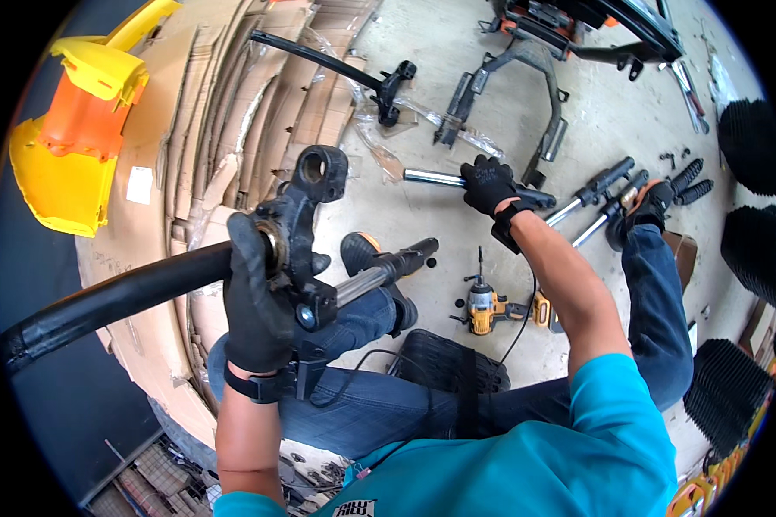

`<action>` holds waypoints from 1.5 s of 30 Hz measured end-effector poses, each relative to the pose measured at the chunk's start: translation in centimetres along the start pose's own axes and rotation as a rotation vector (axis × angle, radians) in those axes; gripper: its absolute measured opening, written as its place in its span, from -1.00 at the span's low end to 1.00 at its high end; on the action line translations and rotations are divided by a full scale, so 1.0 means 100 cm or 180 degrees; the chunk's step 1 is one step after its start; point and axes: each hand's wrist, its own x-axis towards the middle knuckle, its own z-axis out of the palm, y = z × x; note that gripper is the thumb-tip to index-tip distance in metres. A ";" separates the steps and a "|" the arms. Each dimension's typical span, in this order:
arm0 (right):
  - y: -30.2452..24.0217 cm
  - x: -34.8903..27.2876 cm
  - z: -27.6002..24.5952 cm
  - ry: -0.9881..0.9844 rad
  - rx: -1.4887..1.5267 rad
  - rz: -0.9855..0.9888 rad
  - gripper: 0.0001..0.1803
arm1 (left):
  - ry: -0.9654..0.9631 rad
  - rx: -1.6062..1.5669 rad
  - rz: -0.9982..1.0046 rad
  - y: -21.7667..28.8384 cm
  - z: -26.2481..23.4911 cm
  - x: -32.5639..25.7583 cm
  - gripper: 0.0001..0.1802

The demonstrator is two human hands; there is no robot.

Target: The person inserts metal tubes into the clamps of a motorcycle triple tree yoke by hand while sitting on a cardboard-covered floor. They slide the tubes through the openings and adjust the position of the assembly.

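My left hand, in a black glove, is wrapped round a black steering stem just beside its fork clamp. The stem slants down to the left; the clamp's open ring faces up. A fork leg runs from the clamp's lower end toward the right, above my leg. Further out, my gloved right hand is closed round a second fork leg, whose bright chrome tube points left and dark end points right. The two legs are apart. My fingertips on the right are partly hidden.
Between my legs stands a yellow-black impact driver. More fork legs lie by my right shoe. Ahead are a black metal frame and another steering stem. Flattened cardboard with yellow-orange plastic parts lies left; black ribbed stacks stand right.
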 end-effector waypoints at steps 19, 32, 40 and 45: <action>-0.033 -0.211 -0.154 0.0291 0.2885 -0.0891 -0.84 | -0.1202 -0.0849 0.0020 -0.003 -0.008 -0.056 -0.25; -0.023 -0.234 -0.161 0.0916 0.3665 -0.0624 -0.71 | -0.1360 -0.0688 0.0045 -0.011 -0.001 -0.062 -0.28; -0.004 -0.230 -0.174 0.1006 0.4265 -0.0691 -0.56 | -0.1410 -0.0547 0.0099 -0.013 0.001 -0.055 -0.31; -0.007 -0.224 -0.167 0.1199 0.4552 -0.0157 -0.64 | -0.1344 -0.0237 0.0318 -0.015 0.007 -0.057 -0.29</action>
